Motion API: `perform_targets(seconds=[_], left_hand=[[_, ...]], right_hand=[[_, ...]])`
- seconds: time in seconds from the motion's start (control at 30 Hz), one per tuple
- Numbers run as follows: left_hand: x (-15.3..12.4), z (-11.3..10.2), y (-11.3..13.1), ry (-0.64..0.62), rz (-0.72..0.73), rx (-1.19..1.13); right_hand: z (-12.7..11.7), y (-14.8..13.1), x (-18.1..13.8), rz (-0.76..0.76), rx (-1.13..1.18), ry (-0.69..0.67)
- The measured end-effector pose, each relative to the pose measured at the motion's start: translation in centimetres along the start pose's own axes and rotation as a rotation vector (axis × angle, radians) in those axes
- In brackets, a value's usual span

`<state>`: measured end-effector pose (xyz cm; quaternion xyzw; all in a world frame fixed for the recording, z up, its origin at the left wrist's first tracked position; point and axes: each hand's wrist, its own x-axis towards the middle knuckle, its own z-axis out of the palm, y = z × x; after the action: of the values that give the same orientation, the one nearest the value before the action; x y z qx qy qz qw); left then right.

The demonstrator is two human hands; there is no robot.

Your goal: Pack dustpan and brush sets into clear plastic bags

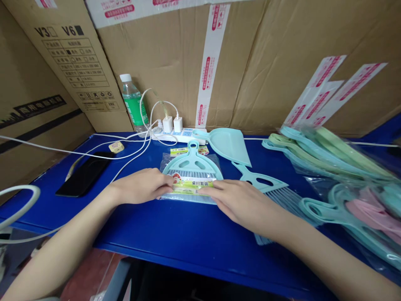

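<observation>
A light blue dustpan-and-brush set (191, 167) in a clear plastic bag lies on the blue table (175, 234), with a green and white label card (196, 186) across its near end. My left hand (144, 186) pinches the left end of that card. My right hand (241, 202) presses fingers on its right end. Both hands rest on the bag.
A loose blue dustpan (227, 144) and a brush (269, 188) lie right of the set. Bagged pans and brushes (344, 184) are piled far right. A power strip (175, 134), water bottle (134, 102), phone (84, 175) and cables sit at the back left before cardboard boxes.
</observation>
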<state>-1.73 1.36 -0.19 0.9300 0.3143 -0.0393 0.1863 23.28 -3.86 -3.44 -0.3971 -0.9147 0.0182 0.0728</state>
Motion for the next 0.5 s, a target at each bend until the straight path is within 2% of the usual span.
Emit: perform_targets(seconds=[0.13, 0.3, 0.5], left_hand=[[-0.01, 0.2, -0.11, 0.029, 0.003, 0.069], [-0.01, 0.33, -0.2, -0.001, -0.018, 0.107], [0.07, 0.21, -0.07, -0.019, -0.041, 0.13]], right_hand=[[-0.1, 0.17, -0.13, -0.021, 0.028, 0.027], [-0.27, 0.24, -0.28, -0.052, 0.0, 0.058], [-0.44, 0.35, -0.28, -0.037, 0.028, 0.026]])
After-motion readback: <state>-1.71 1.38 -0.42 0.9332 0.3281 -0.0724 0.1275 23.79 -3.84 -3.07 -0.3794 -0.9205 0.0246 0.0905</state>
